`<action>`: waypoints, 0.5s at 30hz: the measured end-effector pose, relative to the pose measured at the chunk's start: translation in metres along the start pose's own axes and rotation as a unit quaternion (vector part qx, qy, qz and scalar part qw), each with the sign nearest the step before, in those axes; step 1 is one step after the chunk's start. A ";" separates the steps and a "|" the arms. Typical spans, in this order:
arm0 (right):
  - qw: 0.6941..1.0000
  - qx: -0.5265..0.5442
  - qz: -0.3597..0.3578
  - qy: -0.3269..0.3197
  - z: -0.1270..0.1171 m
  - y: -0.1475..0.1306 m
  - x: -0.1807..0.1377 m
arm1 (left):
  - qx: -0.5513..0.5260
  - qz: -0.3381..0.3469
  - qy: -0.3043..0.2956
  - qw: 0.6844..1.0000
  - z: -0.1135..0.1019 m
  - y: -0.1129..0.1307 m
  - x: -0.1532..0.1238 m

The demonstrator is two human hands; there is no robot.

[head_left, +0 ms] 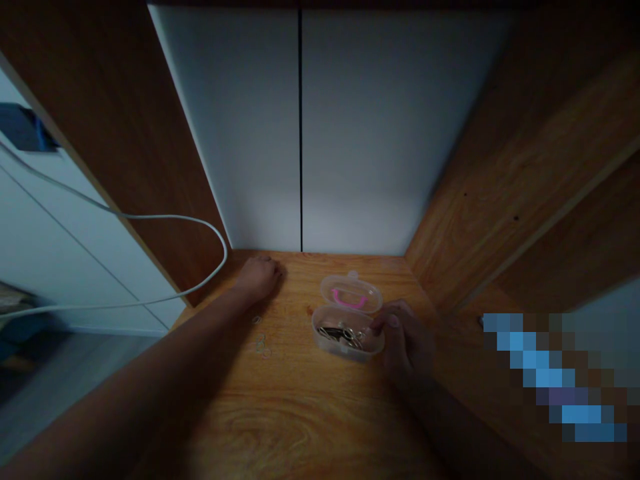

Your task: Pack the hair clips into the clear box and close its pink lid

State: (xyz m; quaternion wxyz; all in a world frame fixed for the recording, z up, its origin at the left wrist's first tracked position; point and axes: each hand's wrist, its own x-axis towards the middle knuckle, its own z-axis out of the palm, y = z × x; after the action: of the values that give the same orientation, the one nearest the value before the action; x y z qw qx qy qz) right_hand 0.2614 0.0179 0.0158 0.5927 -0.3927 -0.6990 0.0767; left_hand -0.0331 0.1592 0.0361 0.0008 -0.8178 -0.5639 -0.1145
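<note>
A small clear plastic box [325,337] lies open on the wooden desk [300,407], its lid [351,293] tipped back with a pink clasp on it. Small metal pieces, too dim to name, fill the box. My right hand [404,343] rests at the box's right edge, fingers pinched together over the contents. My left hand [260,277] lies further back on the left, curled closed against the desk surface. A few small rings [263,347] lie loose on the desk between my left arm and the box.
White panels [300,133] close the back of the alcove and wooden side walls [500,200] stand left and right. A white cable [150,217] loops past the left wall. The scene is dim. A blurred blue patch sits at the lower right.
</note>
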 end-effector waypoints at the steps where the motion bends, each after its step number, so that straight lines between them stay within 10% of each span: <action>1: 1.000 -0.002 0.001 0.007 0.000 0.000 0.000 | 0.005 0.007 -0.001 1.000 -0.004 0.000 -0.008; 10: 0.996 -0.028 0.034 0.071 0.004 -0.004 0.007 | -0.059 0.063 0.007 0.996 -0.028 0.013 -0.117; 15: 0.997 -0.024 0.045 0.066 0.006 -0.006 0.004 | -0.117 0.055 0.015 0.992 -0.028 0.011 -0.132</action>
State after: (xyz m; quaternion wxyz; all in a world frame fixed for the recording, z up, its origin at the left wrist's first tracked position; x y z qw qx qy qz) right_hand 0.2532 0.0185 0.0210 0.6237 -0.4417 -0.6420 0.0607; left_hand -0.0725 0.0295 0.0398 -0.0804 -0.8401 -0.5011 -0.1915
